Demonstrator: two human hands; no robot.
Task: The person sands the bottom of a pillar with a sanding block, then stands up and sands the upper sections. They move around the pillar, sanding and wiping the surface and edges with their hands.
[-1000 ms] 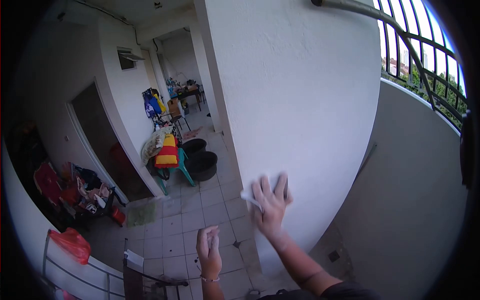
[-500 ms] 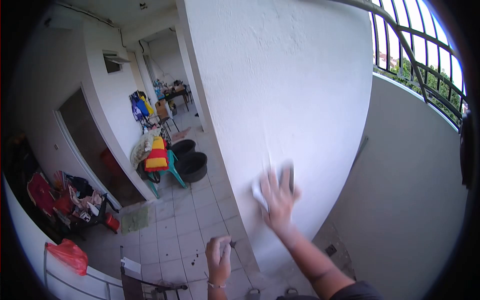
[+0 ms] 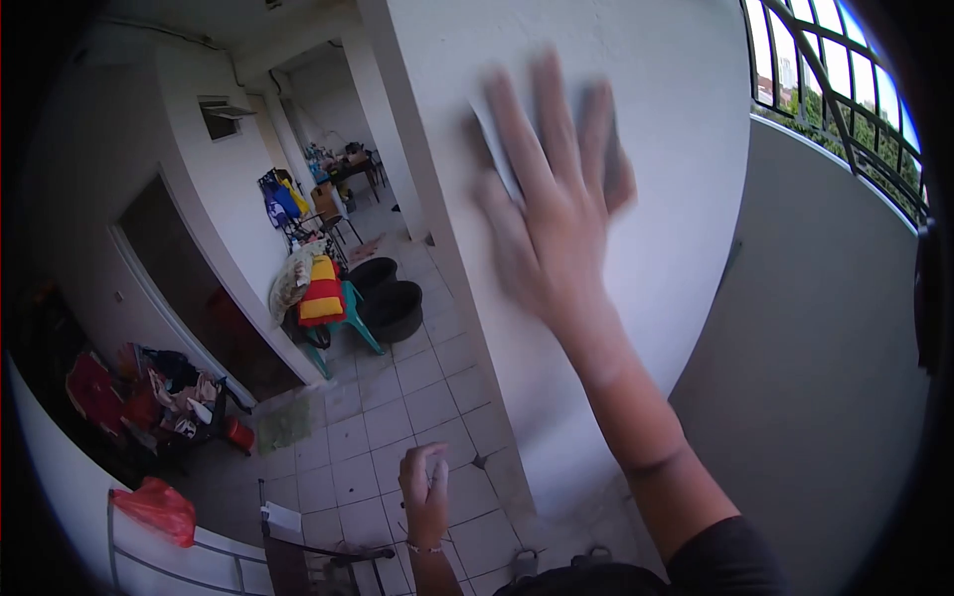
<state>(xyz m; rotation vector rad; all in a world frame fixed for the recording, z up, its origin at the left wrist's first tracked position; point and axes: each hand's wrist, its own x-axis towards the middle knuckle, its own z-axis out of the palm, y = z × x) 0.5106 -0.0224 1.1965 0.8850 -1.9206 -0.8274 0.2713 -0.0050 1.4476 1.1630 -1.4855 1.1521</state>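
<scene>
My right hand (image 3: 561, 189) is pressed high against the white wall (image 3: 656, 268), its fingers pointing up and blurred by motion. Under the palm and fingers is a flat sheet or block (image 3: 494, 149), pale at its left edge and darker at the right, held against the wall. My left hand (image 3: 425, 487) hangs low in front of the tiled floor, away from the wall. Its fingers are curled toward the thumb, and whether something small lies between them cannot be made out.
Left of the wall stand a green stool (image 3: 353, 323) with a red and yellow cushion (image 3: 321, 290) and black tubs (image 3: 393, 313). A red plastic bag (image 3: 157, 512) hangs on a rail at lower left. Window bars (image 3: 845, 89) are at upper right.
My right hand has slid up the wall with the flat sheet or block and looks larger. My left hand stays low, its fingers still curled. The view has shifted slightly.
</scene>
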